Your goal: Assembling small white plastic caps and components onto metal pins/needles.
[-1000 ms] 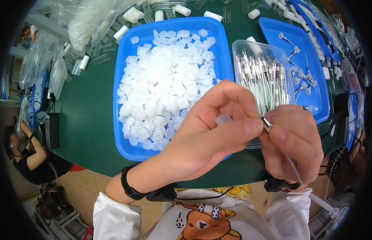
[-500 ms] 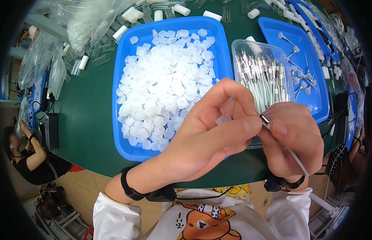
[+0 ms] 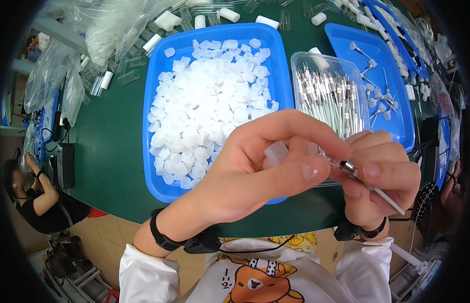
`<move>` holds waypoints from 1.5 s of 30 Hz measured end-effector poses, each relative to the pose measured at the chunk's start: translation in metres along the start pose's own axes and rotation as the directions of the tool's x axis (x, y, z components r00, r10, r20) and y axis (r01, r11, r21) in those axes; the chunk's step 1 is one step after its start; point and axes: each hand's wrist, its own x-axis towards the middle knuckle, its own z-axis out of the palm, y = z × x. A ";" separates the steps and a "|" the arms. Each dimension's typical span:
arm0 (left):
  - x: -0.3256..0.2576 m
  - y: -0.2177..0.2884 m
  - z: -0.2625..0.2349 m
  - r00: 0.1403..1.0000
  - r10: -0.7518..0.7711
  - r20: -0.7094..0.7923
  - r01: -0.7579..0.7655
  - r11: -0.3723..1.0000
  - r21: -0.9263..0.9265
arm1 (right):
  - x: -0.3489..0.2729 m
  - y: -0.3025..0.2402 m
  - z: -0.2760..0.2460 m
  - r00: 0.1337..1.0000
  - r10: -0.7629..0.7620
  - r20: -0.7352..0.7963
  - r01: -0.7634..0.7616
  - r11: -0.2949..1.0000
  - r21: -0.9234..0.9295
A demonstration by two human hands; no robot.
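Over the table's front edge, my right hand [image 3: 379, 166] pinches a thin pale rod [image 3: 389, 200] with a silver metal collar [image 3: 348, 167] between thumb and fingers. The rod slants down to the right, its collar end toward my left hand [image 3: 255, 179]. The curled fingers of that hand keep a translucent white plastic cap [image 3: 276, 152] in the palm. My left thumb and index fingertip lie close to the rod's collar end; whether they touch it I cannot tell. A blue tray [image 3: 150, 126] heaped with similar caps [image 3: 197, 101] stands behind my left hand.
Behind my right hand is a clear plastic box [image 3: 303, 56] of upright collared rods [image 3: 328, 93]. A blue tray [image 3: 346, 38] at the right holds several rods with caps on. Clear tubes [image 3: 128, 77], white cylinders [image 3: 229, 15] and plastic bags [image 3: 111, 35] lie along the back. Another person [image 3: 35, 189] sits at far left.
My left thumb and index finger have drawn apart from their pinch at the collar. My right hand has moved slightly right with the rod, and the cap in my left hand shows more.
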 end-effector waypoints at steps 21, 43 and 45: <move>0.007 0.001 -0.015 0.992 0.075 0.104 -0.078 0.997 0.024 | -0.001 0.003 0.000 0.999 0.052 0.007 -0.053 0.986 0.156; 0.007 0.004 -0.006 0.993 0.115 -0.010 -0.113 0.987 0.114 | 0.001 -0.002 -0.011 0.996 -0.086 0.038 0.091 0.983 -0.157; 0.007 0.003 -0.005 0.993 0.115 -0.023 -0.110 0.983 0.145 | 0.003 -0.002 -0.011 0.995 -0.091 0.045 0.097 0.982 -0.161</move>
